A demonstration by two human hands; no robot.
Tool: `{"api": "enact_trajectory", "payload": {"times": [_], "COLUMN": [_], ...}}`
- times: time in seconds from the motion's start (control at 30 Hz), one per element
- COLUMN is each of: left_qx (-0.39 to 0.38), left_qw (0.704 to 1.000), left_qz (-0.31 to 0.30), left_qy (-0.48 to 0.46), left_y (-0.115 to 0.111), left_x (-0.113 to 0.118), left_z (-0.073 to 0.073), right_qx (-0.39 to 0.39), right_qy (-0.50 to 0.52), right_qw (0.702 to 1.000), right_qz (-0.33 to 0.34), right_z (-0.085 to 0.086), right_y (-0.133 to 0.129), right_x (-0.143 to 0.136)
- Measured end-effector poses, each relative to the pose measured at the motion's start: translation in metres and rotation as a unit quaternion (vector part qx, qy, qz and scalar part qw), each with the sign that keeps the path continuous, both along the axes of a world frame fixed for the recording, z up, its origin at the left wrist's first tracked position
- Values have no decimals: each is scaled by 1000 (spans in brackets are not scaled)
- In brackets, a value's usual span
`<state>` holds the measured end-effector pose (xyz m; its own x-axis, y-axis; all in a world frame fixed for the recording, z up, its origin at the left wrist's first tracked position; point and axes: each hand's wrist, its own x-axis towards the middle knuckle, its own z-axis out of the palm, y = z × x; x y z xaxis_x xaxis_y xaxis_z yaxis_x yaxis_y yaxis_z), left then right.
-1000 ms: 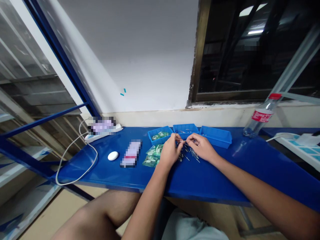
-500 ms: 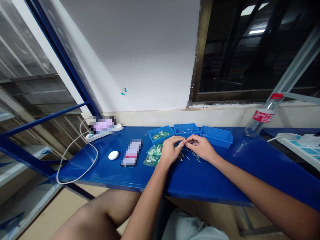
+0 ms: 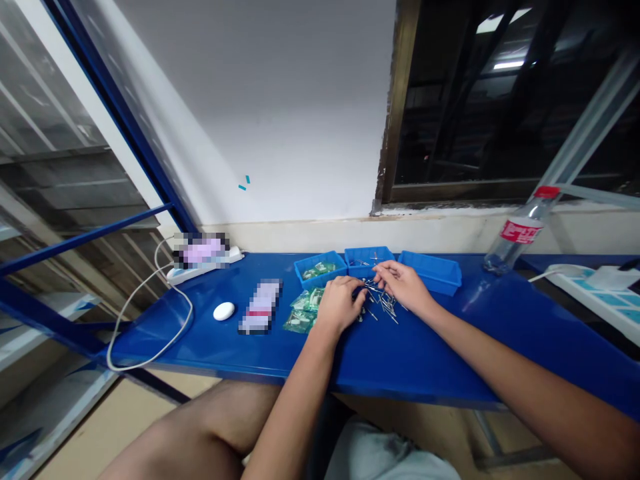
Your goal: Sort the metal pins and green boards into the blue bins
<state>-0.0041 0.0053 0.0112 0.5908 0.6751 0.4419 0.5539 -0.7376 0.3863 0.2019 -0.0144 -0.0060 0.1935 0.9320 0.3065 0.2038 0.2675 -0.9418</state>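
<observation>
A loose pile of thin metal pins, like blind rivets (image 3: 386,307), lies on the blue table between my hands. My left hand (image 3: 340,301) rests at the pile's left side, thumb apart from the bent fingers, with nothing visible held. My right hand (image 3: 400,283) is above the pile, just in front of the middle blue tray (image 3: 369,271). Its thumb and fingertips are pinched together; anything between them is too small to make out. A few similar pins lie in that tray. Green-and-clear plastic packets (image 3: 303,313) lie left of my left hand, partly hidden by it.
The left blue tray (image 3: 320,273) holds similar packets; another blue tray (image 3: 433,275) stands at right. A blurred-out flat object (image 3: 261,305), a white oval case (image 3: 224,311) and a cable (image 3: 116,327) are on the left. A red-capped bottle (image 3: 520,233) and power strip (image 3: 595,300) are right.
My hands, earlier together at the fingertips, have come apart. The right hand has moved up toward the middle tray; the left has lowered over the pile, and more pins show between them.
</observation>
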Motion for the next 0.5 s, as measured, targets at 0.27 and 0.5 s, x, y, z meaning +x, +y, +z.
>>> {"api": "enact_trajectory", "payload": {"times": [0.27,0.5], "left_qx": [6,10], "left_qw": [999,999], "left_qz": [26,27], "left_qy": [45,34], "left_y": [-1,2], "left_x": [2,4], "left_z": [-3,-3], "right_qx": [-44,-56], "right_qy": [24,-58], "right_qw": [999,997], "right_qz": [-17,1], "right_z": [4,3], "right_y": [11,8], "right_x": [8,10]}}
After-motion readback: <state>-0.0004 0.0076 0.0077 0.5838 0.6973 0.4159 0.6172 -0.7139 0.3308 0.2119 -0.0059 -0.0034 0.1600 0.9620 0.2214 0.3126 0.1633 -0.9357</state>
